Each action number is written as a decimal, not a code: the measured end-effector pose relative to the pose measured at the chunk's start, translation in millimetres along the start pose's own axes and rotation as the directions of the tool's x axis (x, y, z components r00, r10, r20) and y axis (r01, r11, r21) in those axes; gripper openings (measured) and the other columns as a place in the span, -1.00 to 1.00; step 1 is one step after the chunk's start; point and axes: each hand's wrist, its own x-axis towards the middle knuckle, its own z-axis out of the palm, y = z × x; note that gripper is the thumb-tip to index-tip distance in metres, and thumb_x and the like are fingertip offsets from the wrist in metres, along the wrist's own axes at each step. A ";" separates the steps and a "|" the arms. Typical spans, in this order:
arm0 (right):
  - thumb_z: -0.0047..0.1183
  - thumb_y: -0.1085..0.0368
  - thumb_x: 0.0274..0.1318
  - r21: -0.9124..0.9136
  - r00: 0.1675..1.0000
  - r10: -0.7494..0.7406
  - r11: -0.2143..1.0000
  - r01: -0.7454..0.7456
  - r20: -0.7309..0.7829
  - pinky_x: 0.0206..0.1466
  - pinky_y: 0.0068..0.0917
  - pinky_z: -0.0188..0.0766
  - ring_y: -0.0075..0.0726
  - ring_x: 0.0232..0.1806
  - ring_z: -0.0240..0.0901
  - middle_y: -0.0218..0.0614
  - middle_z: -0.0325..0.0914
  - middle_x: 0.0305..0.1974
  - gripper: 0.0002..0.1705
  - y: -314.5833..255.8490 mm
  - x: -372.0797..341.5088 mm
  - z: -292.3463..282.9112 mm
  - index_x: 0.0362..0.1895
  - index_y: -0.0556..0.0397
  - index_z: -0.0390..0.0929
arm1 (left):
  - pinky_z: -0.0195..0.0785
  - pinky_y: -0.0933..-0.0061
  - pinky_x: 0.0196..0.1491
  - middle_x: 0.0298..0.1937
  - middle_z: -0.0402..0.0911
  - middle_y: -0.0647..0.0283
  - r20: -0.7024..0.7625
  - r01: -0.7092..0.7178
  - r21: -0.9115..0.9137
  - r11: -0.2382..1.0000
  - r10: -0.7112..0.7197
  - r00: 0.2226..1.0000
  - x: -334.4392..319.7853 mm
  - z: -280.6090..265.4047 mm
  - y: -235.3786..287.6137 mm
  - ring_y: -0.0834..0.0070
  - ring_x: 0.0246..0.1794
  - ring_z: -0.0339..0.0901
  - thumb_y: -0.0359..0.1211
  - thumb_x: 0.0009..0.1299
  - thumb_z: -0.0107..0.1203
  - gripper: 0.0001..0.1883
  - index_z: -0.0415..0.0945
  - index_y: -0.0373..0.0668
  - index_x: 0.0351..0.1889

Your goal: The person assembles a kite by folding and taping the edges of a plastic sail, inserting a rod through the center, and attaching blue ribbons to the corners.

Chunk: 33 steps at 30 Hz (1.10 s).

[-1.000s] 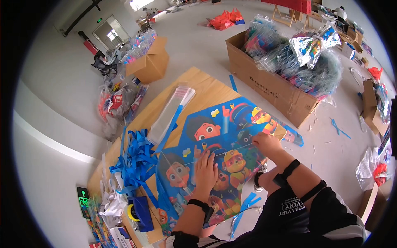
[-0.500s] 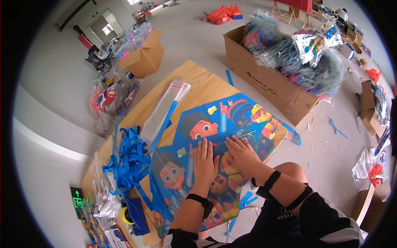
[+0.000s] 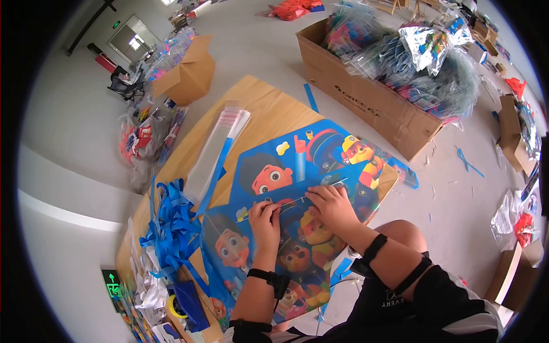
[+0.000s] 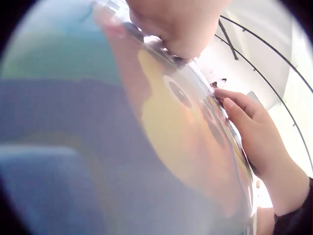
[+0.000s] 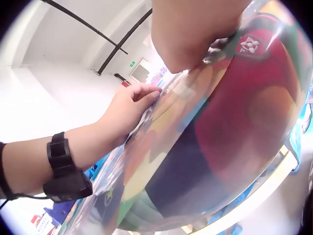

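Observation:
A large glossy plastic sheet (image 3: 269, 251) printed with cartoon figures lies on the wooden table in front of me. Another printed layer (image 3: 320, 148) shows beyond it, with a thin pale line along the border between them. My left hand (image 3: 265, 226) pinches at this border, its thumb and bent fingers close together; the right wrist view shows the same left hand (image 5: 128, 113) from the side. To its right, my right hand (image 3: 334, 211) has bent fingers on the border, and in the left wrist view this right hand (image 4: 257, 132) has thumb and forefinger together at the sheet.
Blue ribbons (image 3: 171, 220) lie heaped on the left of the wooden table (image 3: 246, 94), near a tape dispenser (image 3: 189, 306). Clear plastic sleeves (image 3: 214, 151) lie farther back. Past the table stands a cardboard box (image 3: 366, 103) full of wrapped goods.
The right hand has come in from the sheet's right side to near the left hand. Both hands lay flatter half a second ago; now their fingers are bent. The left hand has shifted slightly left.

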 end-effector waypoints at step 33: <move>0.30 0.20 0.10 0.035 0.994 0.083 0.996 -0.080 -0.072 0.15 -0.16 0.26 -0.30 0.07 0.39 -0.51 0.46 -0.13 -0.78 -16.0 31.8 28.6 -0.13 -0.21 0.69 | 0.18 0.07 0.31 0.07 0.56 0.37 0.172 -0.209 0.280 0.937 0.165 0.971 -0.4 -6.3 19.5 0.27 0.13 0.45 -0.28 0.39 0.25 -0.64 0.71 0.10 0.16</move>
